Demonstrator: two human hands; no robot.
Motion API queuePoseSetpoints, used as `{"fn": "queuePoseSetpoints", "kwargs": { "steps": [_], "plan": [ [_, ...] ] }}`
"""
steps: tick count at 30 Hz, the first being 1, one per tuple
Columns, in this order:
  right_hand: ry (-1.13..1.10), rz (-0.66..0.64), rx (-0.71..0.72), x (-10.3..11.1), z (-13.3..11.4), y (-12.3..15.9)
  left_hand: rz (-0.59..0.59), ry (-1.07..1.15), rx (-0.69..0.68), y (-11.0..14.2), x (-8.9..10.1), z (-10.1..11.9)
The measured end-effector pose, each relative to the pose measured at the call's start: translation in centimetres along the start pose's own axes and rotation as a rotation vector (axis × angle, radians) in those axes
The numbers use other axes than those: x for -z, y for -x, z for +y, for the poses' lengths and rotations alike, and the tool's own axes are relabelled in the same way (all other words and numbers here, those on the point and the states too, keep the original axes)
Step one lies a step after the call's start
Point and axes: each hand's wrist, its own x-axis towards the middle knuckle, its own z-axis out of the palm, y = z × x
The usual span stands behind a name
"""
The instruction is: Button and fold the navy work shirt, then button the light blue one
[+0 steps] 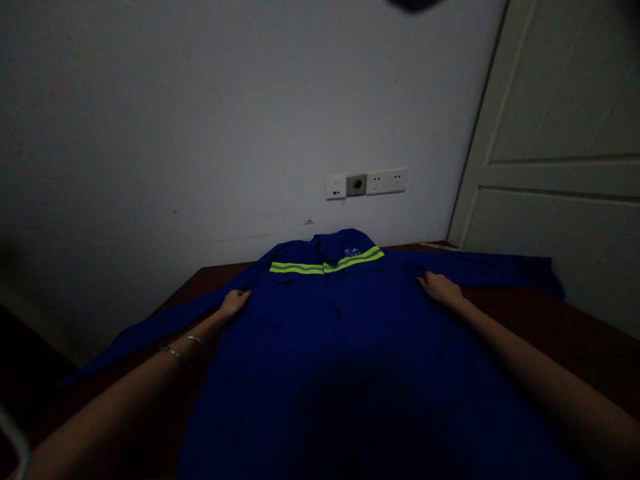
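Observation:
A blue work jacket [320,333] with a yellow-green reflective stripe across the chest lies spread front side up, its collar towards the wall. Both sleeves stretch outward, one to the left and one to the right. At the left side seam, below the armpit, my left hand [235,303] grips the edge of the cloth between thumb and fingers. My right hand [441,288] pinches the opposite side near the right armpit. The jacket's lower part is in deep shadow.
Under the jacket is a dark reddish-brown table [520,313] that meets a pale wall [200,133]. Wall sockets [385,182] sit above the collar. A white panelled door [560,133] stands at the right. A thin flat strip [440,246] lies by the table's back edge.

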Motion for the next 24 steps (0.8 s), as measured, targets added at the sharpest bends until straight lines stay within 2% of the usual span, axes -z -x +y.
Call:
{"fn": "queuePoseSetpoints", "kwargs": {
  "steps": [3,6,8,10,11,13,15,17,19,21,24],
  "plan": [
    [0.045,0.034,0.019,-0.3,0.0,0.5,0.03,-0.068,-0.007,0.6,-0.6,0.9],
    [0.115,0.038,0.022,0.3,-0.4,1.5,0.116,-0.285,-0.071,1.7,-1.2,1.9],
    [0.175,0.1,0.079,1.5,-1.5,2.8,0.212,-0.433,-0.151,2.4,-1.0,3.2],
    [0.199,0.195,0.164,3.4,-3.6,5.1,0.283,-0.482,-0.243,2.8,-0.3,5.2],
    [0.174,0.185,0.239,4.5,-4.9,6.8,0.289,-0.472,-0.292,2.9,0.2,6.5],
    [0.079,0.101,0.463,6.3,-7.6,11.3,0.226,-0.391,-0.374,2.6,0.9,9.5],
    [-0.027,-0.026,0.807,7.1,-10.0,16.7,0.112,-0.233,-0.384,2.0,1.0,12.9],
    [-0.059,-0.045,1.07,6.4,-11.6,22.0,0.022,-0.086,-0.38,1.2,0.3,16.2],
    [-0.06,0.112,1.225,4.0,-12.4,26.2,-0.026,-0.03,-0.405,0.7,-1.1,19.0],
    [-0.056,0.401,1.274,0.9,-12.5,28.8,-0.086,0.036,-0.41,0.4,-2.7,21.1],
    [-0.017,0.657,1.278,-2.7,-11.8,30.1,-0.147,0.135,-0.384,0.3,-4.7,23.0]
  ]
}}
